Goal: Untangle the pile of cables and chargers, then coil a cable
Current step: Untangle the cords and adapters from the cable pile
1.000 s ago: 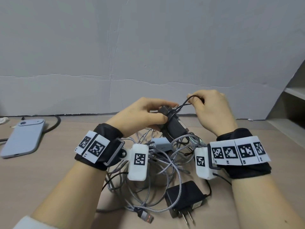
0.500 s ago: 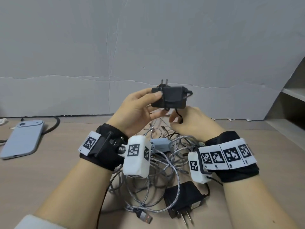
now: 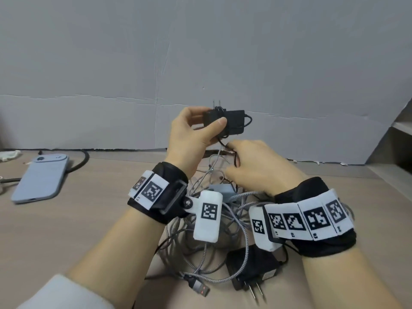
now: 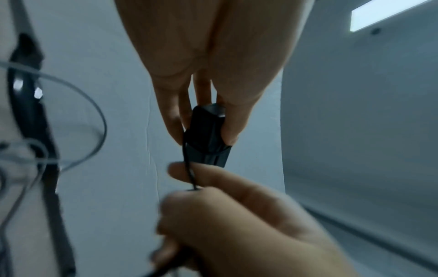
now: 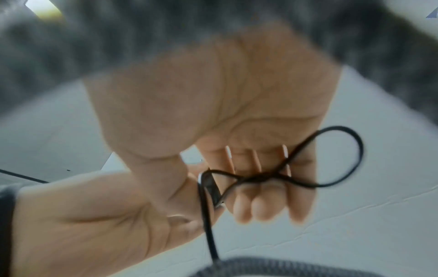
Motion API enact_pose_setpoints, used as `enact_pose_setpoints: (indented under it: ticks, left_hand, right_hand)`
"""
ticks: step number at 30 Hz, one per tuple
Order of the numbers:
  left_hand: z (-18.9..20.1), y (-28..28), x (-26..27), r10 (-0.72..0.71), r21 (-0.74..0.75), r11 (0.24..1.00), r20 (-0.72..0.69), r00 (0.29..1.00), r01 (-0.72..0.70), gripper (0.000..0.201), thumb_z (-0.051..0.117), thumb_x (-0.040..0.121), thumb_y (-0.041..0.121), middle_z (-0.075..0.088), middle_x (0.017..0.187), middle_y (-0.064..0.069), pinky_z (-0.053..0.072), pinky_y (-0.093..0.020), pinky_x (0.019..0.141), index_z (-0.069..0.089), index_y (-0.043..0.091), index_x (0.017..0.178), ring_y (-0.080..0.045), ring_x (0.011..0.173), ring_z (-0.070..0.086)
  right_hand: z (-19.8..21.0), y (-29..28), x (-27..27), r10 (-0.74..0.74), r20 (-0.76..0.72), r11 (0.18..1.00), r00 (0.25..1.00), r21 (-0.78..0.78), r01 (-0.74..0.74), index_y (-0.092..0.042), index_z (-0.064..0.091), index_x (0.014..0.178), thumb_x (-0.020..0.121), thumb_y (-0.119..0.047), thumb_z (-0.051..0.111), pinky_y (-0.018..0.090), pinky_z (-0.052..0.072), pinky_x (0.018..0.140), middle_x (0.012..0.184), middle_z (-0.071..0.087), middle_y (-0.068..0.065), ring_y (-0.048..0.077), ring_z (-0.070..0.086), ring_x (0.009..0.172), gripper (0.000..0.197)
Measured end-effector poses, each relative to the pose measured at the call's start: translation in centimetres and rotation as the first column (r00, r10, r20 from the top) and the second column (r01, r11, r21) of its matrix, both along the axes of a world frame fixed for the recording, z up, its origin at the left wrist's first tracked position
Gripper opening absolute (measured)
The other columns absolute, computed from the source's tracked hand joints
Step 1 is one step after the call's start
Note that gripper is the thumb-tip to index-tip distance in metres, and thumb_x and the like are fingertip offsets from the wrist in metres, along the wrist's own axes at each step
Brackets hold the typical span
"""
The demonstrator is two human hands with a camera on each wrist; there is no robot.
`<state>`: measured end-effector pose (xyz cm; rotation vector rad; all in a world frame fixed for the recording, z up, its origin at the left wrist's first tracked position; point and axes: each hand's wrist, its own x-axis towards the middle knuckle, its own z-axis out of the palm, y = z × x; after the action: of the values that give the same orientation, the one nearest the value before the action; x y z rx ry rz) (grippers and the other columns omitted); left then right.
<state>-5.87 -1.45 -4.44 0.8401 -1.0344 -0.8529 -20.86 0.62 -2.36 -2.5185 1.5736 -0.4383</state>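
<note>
My left hand [image 3: 211, 124] holds a black charger [image 3: 231, 122] up above the pile, prongs pointing up, thumb on its front; several turns of its thin black cable [image 3: 247, 121] are wrapped around it. In the left wrist view the fingertips [image 4: 175, 131] pinch the charger [image 4: 206, 135]. Just below, my right hand [image 3: 236, 158] grips that cable, which shows as a loop [image 5: 336, 155] across its curled fingers [image 5: 260, 204]. The tangled pile of grey braided cables [image 3: 243, 237] lies on the table between my wrists, with a second black charger [image 3: 252, 268] at its near side.
A pale blue charger [image 3: 219, 189] sits in the pile and a USB plug [image 3: 199, 289] sticks out towards me. A blue-grey phone [image 3: 42, 177] lies at the left with a thick black cable [image 3: 81, 161] behind it. A grey wall stands behind; a shelf [image 3: 401, 128] at the right.
My left hand has lifted the black charger off the pile and turned its prongs up. My right hand has dropped from beside it to below it, still on the thin cable.
</note>
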Motion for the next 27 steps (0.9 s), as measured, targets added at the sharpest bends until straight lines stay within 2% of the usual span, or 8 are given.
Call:
enact_pose_setpoints:
  ticks: [3,8,12,16,18,22,25,27]
  left_hand:
    - [0.2,-0.1,1.0,0.134,-0.070,0.990,0.188,0.973,-0.123,0.033,0.085,0.077,0.016,0.071,0.101,-0.006,0.062,-0.044,0.081,0.065,0.017,0.104,-0.024,0.095,0.072]
    - [0.6,0.1,1.6,0.259,-0.164,0.965,0.436,0.862,-0.207,0.034,0.084,0.078,0.019,0.069,0.093,0.009,0.054,-0.017,0.073,0.066,0.019,0.106,-0.005,0.084,0.066]
    - [0.8,0.2,2.2,0.302,-0.239,0.952,0.623,0.722,-0.192,0.036,0.084,0.077,0.018,0.064,0.103,0.002,0.054,-0.025,0.080,0.068,0.022,0.108,-0.010,0.090,0.062]
    - [0.8,0.4,2.2,0.096,-0.134,0.991,0.819,0.566,0.026,0.040,0.082,0.082,0.020,0.062,0.108,0.003,0.055,-0.034,0.088,0.068,0.027,0.119,-0.015,0.094,0.063]
    - [0.7,0.6,2.2,-0.090,-0.006,0.987,0.802,0.591,0.159,0.038,0.077,0.088,0.020,0.069,0.109,0.004,0.056,-0.034,0.088,0.067,0.029,0.124,-0.015,0.095,0.067]
    - [0.8,1.1,2.6,-0.304,0.137,0.948,0.657,0.689,0.288,0.036,0.071,0.092,0.019,0.070,0.107,0.004,0.058,-0.036,0.092,0.066,0.026,0.127,-0.024,0.099,0.071]
    - [1.0,1.6,2.7,-0.378,0.170,0.919,0.629,0.679,0.354,0.038,0.071,0.090,0.023,0.069,0.108,0.001,0.056,-0.044,0.095,0.067,0.025,0.128,-0.027,0.096,0.072]
    - [1.1,1.8,2.5,-0.417,0.188,0.901,0.621,0.663,0.391,0.043,0.075,0.085,0.026,0.072,0.112,-0.006,0.055,-0.048,0.097,0.068,0.024,0.128,-0.034,0.100,0.071]
  right_hand:
    - [0.4,0.1,-0.3,0.036,0.154,0.985,0.987,-0.173,-0.009,-0.024,0.059,0.128,0.089,-0.022,0.056,0.039,0.051,0.090,0.101,0.057,-0.008,0.017,0.056,0.099,0.039]
    - [0.4,-0.2,-0.5,0.015,0.109,0.939,0.994,-0.342,0.023,-0.029,0.063,0.117,0.090,-0.025,0.056,0.038,0.027,0.101,0.105,0.058,-0.009,0.018,0.049,0.108,0.029]
    - [0.5,-0.4,-0.9,-0.062,0.133,0.939,0.989,-0.328,0.103,-0.027,0.064,0.107,0.088,-0.023,0.054,0.041,0.027,0.101,0.100,0.056,-0.006,0.022,0.046,0.110,0.021]
    - [0.5,-0.6,-0.8,0.092,0.263,0.915,0.960,-0.402,0.022,-0.022,0.064,0.099,0.089,-0.009,0.057,0.026,0.035,0.084,0.096,0.052,-0.006,0.017,0.048,0.099,0.018]
    - [0.5,-1.0,-1.0,0.157,0.315,0.907,0.936,-0.422,-0.010,-0.023,0.066,0.096,0.089,-0.005,0.058,0.017,0.036,0.077,0.093,0.053,-0.007,0.014,0.050,0.091,0.021]
    - [0.9,-1.6,-2.5,0.206,0.475,0.920,0.855,-0.392,-0.004,-0.023,0.071,0.096,0.091,-0.006,0.063,0.034,0.054,0.081,0.091,0.062,-0.007,0.013,0.061,0.086,0.020]
    - [1.3,-1.5,-2.7,0.230,0.630,0.946,0.742,-0.322,-0.020,-0.026,0.072,0.095,0.089,-0.004,0.065,0.039,0.057,0.078,0.083,0.066,-0.009,0.019,0.067,0.081,0.024]
    - [1.2,-1.4,-2.6,0.225,0.661,0.956,0.716,-0.293,-0.030,-0.024,0.073,0.095,0.090,-0.001,0.065,0.037,0.057,0.076,0.081,0.067,-0.007,0.021,0.067,0.078,0.025]
